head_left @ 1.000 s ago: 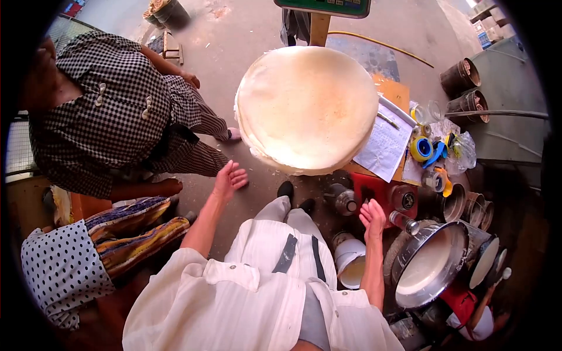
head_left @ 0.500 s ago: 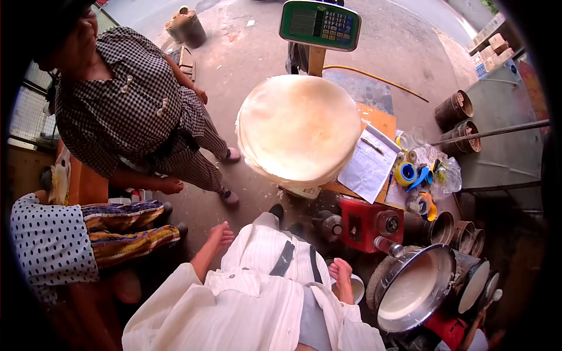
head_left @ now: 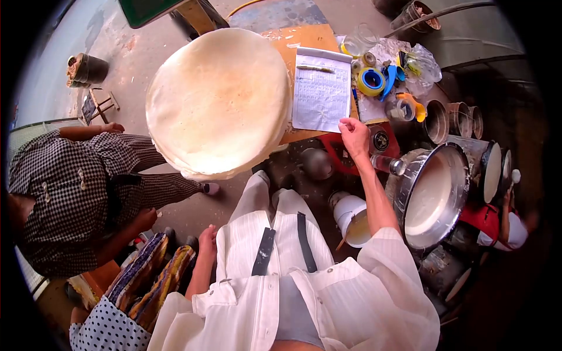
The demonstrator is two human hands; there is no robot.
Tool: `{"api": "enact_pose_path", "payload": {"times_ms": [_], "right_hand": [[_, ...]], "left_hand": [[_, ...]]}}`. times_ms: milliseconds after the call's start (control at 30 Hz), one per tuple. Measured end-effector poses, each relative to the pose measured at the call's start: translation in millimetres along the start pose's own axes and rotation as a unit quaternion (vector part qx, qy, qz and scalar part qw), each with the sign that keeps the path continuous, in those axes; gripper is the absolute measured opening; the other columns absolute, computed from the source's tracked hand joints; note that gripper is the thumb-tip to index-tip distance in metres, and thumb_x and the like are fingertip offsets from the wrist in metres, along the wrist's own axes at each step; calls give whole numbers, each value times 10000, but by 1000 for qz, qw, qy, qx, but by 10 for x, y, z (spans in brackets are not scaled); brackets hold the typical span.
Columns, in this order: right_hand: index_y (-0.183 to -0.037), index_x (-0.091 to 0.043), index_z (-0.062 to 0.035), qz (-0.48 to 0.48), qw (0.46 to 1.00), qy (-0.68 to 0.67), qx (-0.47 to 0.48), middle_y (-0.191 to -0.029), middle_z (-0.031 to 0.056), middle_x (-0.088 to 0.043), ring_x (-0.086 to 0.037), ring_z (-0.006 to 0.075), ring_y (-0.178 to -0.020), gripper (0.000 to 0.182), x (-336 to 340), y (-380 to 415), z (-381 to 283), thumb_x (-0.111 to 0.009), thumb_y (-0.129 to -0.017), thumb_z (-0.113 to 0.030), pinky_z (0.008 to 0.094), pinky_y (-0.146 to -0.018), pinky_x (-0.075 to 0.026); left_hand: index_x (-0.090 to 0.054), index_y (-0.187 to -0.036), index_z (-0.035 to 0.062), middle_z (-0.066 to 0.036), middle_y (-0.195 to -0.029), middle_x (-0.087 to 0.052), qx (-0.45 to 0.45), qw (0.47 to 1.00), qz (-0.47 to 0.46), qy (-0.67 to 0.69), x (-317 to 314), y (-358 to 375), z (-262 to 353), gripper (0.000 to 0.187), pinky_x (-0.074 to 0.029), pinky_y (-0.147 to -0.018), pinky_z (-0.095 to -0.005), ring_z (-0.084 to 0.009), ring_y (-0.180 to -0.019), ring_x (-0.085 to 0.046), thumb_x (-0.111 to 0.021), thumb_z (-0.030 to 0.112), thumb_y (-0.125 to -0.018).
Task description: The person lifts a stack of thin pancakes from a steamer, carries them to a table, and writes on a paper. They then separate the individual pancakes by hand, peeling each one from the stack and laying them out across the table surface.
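My right hand (head_left: 355,136) reaches forward to the lower right corner of a written paper sheet (head_left: 321,99), its thumb and fingers pressed together there. On the sheet lies a pen (head_left: 315,68). Down by my left side is my left hand (head_left: 207,238), its fingers partly curled and partly hidden, so what they do is unclear. Ahead of me a tall stack of round, thin pale sheets (head_left: 219,102) rests beside the orange board (head_left: 307,36) under the paper.
Tape rolls (head_left: 370,81) and plastic bags (head_left: 422,69) lie right of the paper. A large basin (head_left: 430,196) of pale batter and a white bucket (head_left: 351,219) stand at the right. One person (head_left: 64,187) stands left, another in dotted clothing (head_left: 108,327) below.
My right hand has moved from beside my lap forward to the paper's corner. The view has turned right, so the stack and the paper sit further left.
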State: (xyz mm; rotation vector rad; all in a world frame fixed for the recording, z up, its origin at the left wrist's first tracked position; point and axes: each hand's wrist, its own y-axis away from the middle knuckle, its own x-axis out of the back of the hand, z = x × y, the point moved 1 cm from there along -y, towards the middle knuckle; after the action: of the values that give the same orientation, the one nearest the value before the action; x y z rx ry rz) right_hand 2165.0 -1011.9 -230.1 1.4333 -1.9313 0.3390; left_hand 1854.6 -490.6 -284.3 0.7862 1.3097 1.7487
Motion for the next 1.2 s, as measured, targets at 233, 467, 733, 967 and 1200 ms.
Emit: {"api": "enact_pose_path", "payload": {"times_ms": [233,467,733,967,1200], "right_hand": [[-914,-673,-79,88,921,176,337,-892,136,-648,-613,333,-823,205,-695,-1492,-284,-616,-730,-10,413,-756,-505],[-1054,-655,-98,70,878,235,412,-884,147,-603,-611,331,-858,351,-793,-1604,-325,-568,-755,63,408,-759,-506],[-904,-641,-1,42,952,-301,-38,-728,42,-648,-604,84,-619,129,-687,-483,-225,-710,-816,-64,205,-542,-497],[-876,-628,13,119,957,-253,72,-710,44,-652,-609,91,-636,124,-1117,-429,72,-702,-833,-76,220,-575,-495],[-846,-625,4,188,948,-197,163,-696,52,-649,-614,100,-632,116,-1255,-373,214,-716,-820,-64,237,-575,-503]], "left_hand": [[-530,-1149,47,-160,-995,-653,48,997,52,-4,93,221,120,379,-490,-823,-367,-255,-901,-614,-547,348,-919],[-573,-1126,11,-144,-980,-653,28,991,92,-88,63,217,32,374,-485,-827,-346,-231,-893,-613,-552,322,-919],[-562,-1176,4,-146,-1021,-644,66,992,73,-83,240,3,-252,436,-479,-851,-342,-237,-925,-609,-571,348,-907],[-507,-1251,-5,-155,-1045,-646,73,992,67,-79,188,50,-270,505,-482,-846,-343,-241,-942,-613,-568,363,-910],[-498,-1271,-26,-155,-1055,-648,91,989,62,-100,370,-84,-539,538,-481,-850,-337,-220,-945,-613,-560,375,-919]]}}
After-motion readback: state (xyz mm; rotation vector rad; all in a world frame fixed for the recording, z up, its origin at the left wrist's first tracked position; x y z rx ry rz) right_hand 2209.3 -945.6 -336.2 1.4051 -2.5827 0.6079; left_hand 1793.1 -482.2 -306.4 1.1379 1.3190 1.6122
